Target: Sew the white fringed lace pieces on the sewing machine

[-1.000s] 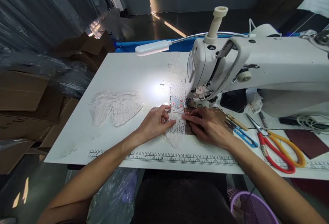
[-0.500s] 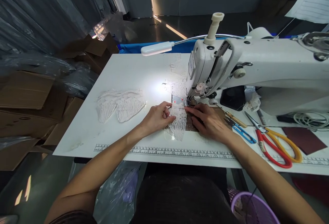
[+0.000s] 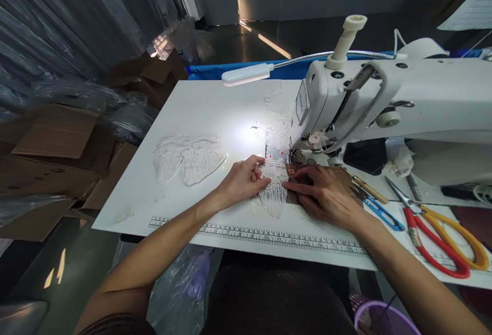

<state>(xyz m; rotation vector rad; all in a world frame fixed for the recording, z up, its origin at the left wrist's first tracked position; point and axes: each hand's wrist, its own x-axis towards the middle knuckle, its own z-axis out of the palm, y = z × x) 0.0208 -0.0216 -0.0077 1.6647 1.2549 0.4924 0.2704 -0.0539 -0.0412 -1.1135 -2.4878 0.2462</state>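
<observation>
A strip of white lace point(image 3: 273, 191) runs under the needle of a white sewing machine point(image 3: 384, 104) on a white table point(image 3: 200, 104). My left hand point(image 3: 243, 183) rests on the lace's left edge with fingers curled and pressing down. My right hand point(image 3: 326, 195) lies flat on the right side, fingers stretched toward the presser foot point(image 3: 292, 159), partly over a brown patch. Lace that has passed the needle lies behind the machine head.
Two loose lace pieces point(image 3: 190, 159) lie at the table's left. Blue snips point(image 3: 378, 210), red and yellow scissors point(image 3: 442, 237) lie right of my hand. A lamp point(image 3: 248, 74) lights the needle area. Cardboard boxes point(image 3: 54, 145) stand left; a purple basket point(image 3: 384, 319) sits below.
Both hands stay on the lace close to the needle; the lace has shifted slightly. The camera has turned a little left, so everything sits further right in view.
</observation>
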